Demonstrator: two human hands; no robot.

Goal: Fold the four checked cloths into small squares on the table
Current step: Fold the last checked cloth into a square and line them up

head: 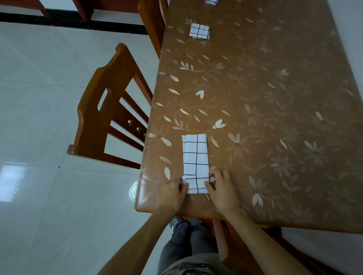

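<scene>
- table (275,117): brown top with a pale flower print, its long axis running away from the person
- cloth strip (195,155): white with a dark check, folded to a narrow band, flat on the table by its near edge, toward its left side, lengthwise
- strip's near end is doubled over onto itself, a short flap on top
- left hand (172,193): at the flap's left edge, over the table's near edge, fingers (181,185) curled, pinching the cloth
- right hand (222,188): at the flap's right edge, fingers bent over and clamped on the cloth
- folded square (199,31): small checked cloth, far up the table on the same left side, well apart from the strip
- second folded cloth (211,1): at the table's far end, cut by the frame, only part visible
- chair (110,110): wooden, at the table's left side, back toward the table
</scene>
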